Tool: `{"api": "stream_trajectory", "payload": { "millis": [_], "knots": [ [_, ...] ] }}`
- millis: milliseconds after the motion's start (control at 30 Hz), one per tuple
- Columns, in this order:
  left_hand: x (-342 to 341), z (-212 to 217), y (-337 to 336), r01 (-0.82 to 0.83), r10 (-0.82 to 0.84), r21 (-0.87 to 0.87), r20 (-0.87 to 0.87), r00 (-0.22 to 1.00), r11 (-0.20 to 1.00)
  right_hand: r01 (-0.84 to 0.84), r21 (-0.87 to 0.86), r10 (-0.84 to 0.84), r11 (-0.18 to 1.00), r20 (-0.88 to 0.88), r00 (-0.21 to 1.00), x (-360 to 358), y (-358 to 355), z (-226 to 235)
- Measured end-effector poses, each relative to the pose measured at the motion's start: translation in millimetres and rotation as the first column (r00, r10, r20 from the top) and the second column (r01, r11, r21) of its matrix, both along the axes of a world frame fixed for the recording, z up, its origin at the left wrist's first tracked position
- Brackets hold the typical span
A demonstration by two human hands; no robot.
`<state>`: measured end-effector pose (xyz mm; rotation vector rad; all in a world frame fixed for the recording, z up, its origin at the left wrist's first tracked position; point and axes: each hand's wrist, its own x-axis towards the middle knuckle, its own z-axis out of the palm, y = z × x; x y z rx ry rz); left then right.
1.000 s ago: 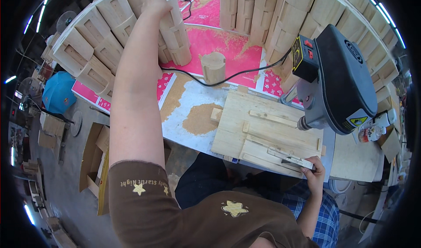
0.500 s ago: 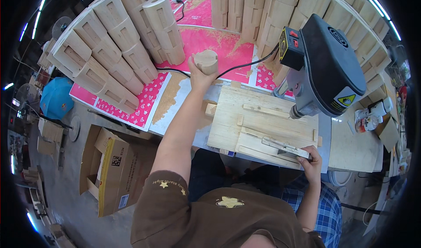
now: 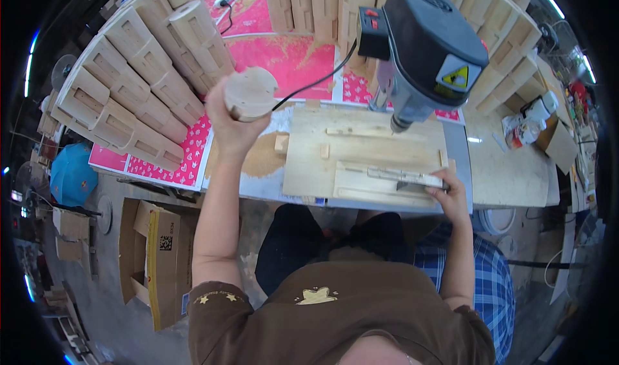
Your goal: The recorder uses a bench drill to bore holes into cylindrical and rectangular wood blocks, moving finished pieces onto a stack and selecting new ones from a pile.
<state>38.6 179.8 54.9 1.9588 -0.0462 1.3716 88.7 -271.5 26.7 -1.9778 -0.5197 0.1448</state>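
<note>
Fingers of the left hand [image 3: 233,123] are clamping a round wooden block [image 3: 250,93] at its one o'clock; the right hand [image 3: 449,191] is gripping a metal clamp bar [image 3: 403,175] at nine o'clock.

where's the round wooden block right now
In the head view the round wooden block is upper left of centre, held up in the left hand above the sawdust pile, left of the wooden jig board.

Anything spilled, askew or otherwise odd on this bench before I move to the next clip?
Sawdust is heaped in a brown pile on the bench beside the wooden jig board, and more is scattered over the pink sheet behind it. The left hand holds a round wooden block in the air. Nothing looks damaged.
</note>
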Motion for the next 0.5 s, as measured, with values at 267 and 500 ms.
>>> {"api": "stream_trajectory", "payload": {
  "millis": [267,500],
  "knots": [
    [-44.8,81.6,-44.7,-0.305,0.174,0.509,0.289,0.941,0.805,-0.063,0.03,0.063,0.998,0.018,0.998,2.4,10.7,-2.5],
    [-65.3,54.3,-105.6,0.307,-0.098,0.133,-0.768,0.632,0.942,-0.093,-0.015,0.094,0.996,0.099,0.991,23.6,4.0,4.6]
  ]
}}
